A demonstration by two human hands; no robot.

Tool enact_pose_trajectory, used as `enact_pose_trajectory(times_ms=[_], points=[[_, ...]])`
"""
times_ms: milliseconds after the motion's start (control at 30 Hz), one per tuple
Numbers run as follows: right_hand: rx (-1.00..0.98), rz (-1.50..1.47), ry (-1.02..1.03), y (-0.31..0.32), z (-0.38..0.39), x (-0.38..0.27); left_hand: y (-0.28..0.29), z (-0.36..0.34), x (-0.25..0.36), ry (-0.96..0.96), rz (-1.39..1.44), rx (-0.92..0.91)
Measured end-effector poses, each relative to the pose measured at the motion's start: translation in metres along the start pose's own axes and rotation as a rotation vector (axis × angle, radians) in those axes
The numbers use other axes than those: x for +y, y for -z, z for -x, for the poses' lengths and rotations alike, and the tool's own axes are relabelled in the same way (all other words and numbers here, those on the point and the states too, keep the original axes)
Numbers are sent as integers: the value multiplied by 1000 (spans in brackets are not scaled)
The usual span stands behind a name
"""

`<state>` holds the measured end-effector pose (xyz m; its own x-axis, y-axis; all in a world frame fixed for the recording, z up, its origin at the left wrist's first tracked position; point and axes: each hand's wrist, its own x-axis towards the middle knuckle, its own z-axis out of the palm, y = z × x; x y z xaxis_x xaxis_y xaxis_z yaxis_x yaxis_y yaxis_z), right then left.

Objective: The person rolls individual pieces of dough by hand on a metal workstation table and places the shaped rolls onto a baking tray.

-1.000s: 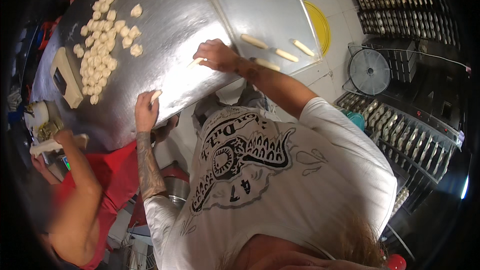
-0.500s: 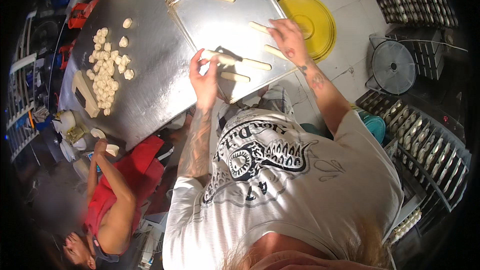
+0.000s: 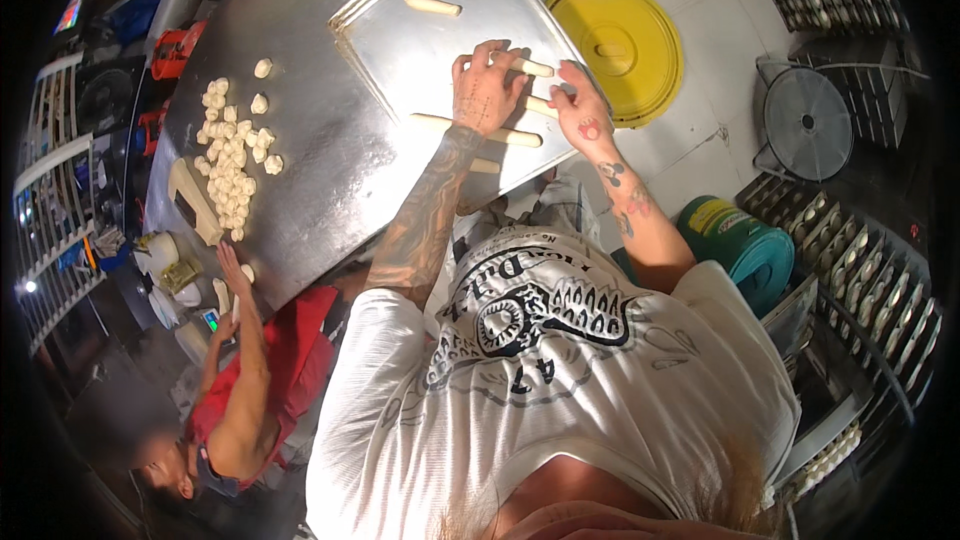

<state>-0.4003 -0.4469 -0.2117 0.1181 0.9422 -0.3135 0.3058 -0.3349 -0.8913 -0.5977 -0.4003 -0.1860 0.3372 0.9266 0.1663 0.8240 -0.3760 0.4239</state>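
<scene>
The left grip (image 3: 482,100) is curled closed on one end of a dough stick (image 3: 533,68) over the metal tray (image 3: 505,15), probably lightly to spare its soft shape. Beyond it, other sticks (image 3: 433,6) lie apart, likely against sticking. The right grip (image 3: 583,118), loosely parted, seems empty; the left fingers obscure their contact, and whether the right touches the adjacent stick (image 3: 540,107) I cannot tell.

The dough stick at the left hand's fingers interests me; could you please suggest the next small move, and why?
I would probably have the left hand lay the dough stick down and let go: the hand covers one end, the other shows over the metal tray, and a second dough stick lies alongside, near the right hand.
</scene>
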Motion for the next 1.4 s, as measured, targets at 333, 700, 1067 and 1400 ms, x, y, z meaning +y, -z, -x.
enact_pose_trajectory(times_ms=[333, 700, 1067, 1400], points=[[-430, 49, 740, -117, 90, -121, 71, 153, -39, 1054, 1706, 435], [-475, 298, 680, -465, 80, -132, 135, 352, -293, 1077, 772, 849], [-598, 356, 827, -444, 112, -128, 192, 367, -440, 653, -462, 581], [-438, 643, 585, -276, 90, -102, 158, 401, -275, 905, 386, 440]])
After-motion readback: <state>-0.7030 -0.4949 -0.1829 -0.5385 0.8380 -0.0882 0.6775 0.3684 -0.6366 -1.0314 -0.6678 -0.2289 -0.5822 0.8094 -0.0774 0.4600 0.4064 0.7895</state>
